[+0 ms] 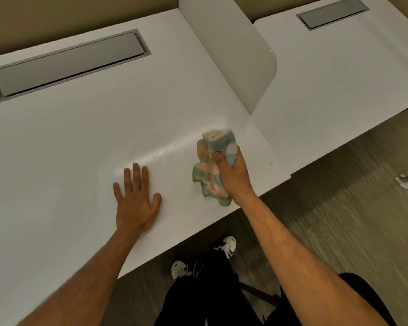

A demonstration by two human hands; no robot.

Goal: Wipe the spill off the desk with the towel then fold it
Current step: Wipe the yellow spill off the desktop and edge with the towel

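A bunched towel (210, 158) in green, orange and blue patches lies against the white desk (80, 142) near its right front corner. My right hand (233, 175) is closed over it from the near side and presses it down. A wet, shiny streak (156, 154) runs across the desk surface from the towel toward the left. My left hand (137, 198) rests flat on the desk with fingers spread, palm down, just below the left end of the streak, and holds nothing.
A grey cable hatch (68, 64) is set into the desk at the back left. A white divider panel (233, 50) stands along the right edge, with a second desk (339, 85) beyond it. The floor and my shoes (226, 245) lie below the front edge.
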